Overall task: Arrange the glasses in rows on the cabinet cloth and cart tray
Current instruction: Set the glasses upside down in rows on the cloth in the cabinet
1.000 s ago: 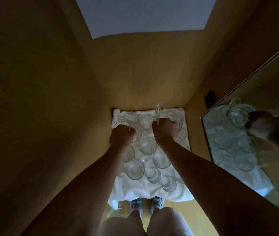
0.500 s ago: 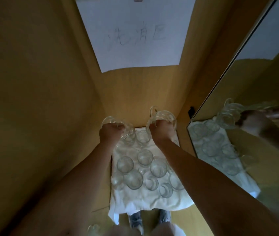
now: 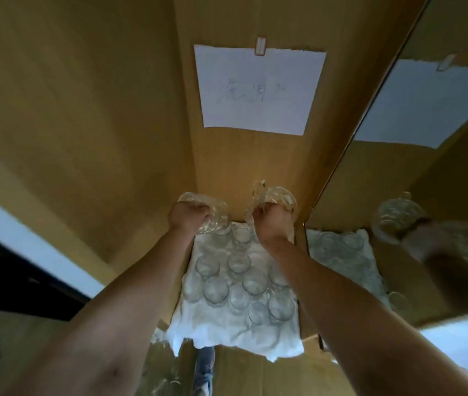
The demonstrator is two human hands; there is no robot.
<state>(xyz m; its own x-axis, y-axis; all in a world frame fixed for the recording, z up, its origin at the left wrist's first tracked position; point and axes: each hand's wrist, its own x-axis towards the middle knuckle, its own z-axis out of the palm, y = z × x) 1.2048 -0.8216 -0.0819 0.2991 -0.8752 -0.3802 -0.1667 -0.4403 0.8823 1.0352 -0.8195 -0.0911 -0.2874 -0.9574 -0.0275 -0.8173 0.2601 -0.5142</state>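
A white cloth (image 3: 221, 332) lies on the cabinet shelf with several clear glasses (image 3: 238, 264) standing on it in loose rows. My left hand (image 3: 188, 217) is shut on a clear handled glass mug (image 3: 212, 212), held above the cloth's far left corner. My right hand (image 3: 270, 222) is shut on another clear handled mug (image 3: 277, 195), raised above the far right corner. Both mugs are off the cloth, close to the cabinet's back wall.
Wooden cabinet walls close in at the left (image 3: 84, 124) and the back (image 3: 244, 167). A white paper note (image 3: 258, 90) is taped to the back wall. A mirrored panel (image 3: 427, 195) at the right reflects the cloth, glasses and my hand.
Both hands have lifted their mugs up off the far end of the cloth. My view has tilted upward, bringing the paper note fully into view.
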